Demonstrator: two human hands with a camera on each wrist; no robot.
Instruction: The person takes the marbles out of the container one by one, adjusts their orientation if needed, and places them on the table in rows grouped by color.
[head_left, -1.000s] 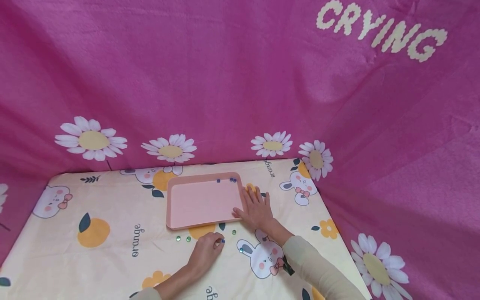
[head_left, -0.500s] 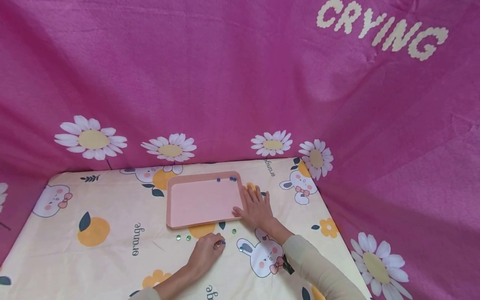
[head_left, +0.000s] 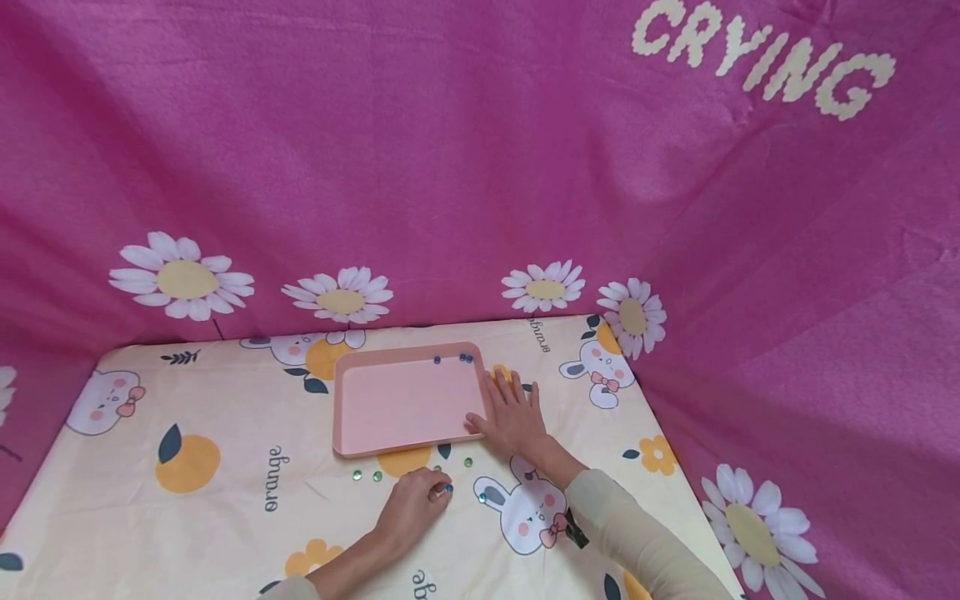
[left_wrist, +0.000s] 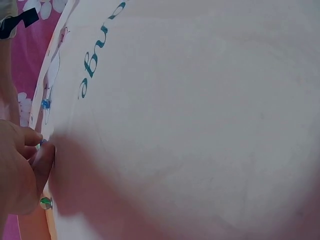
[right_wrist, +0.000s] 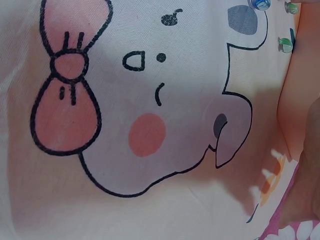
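In the head view my left hand (head_left: 411,504) is low over the cloth in front of the pink tray (head_left: 408,404). Its thumb and forefinger pinch a small blue marble (head_left: 448,488), which shows between the fingertips in the left wrist view. Flat beside the tray's right end lies my right hand (head_left: 513,418), fingers straight and spread, thumb over the near right corner of the rim. Blue marbles (head_left: 466,358) sit along the tray's far side. On the cloth are green marbles (head_left: 377,476) left of my left hand, another green marble (head_left: 468,462) right of it, and a blue-green marble (head_left: 482,498).
A cream cloth (head_left: 232,533) printed with rabbits and oranges covers the table. Behind it and at both sides hangs a magenta curtain (head_left: 450,167) with daisies. In the right wrist view, the tray's outer wall (right_wrist: 291,110) rises beside green marbles (right_wrist: 285,45).
The left fingertips have shifted slightly, and the blue marble between them has turned or moved a little. A bit of green now shows just beyond those fingers. The right hand and tray stay put.
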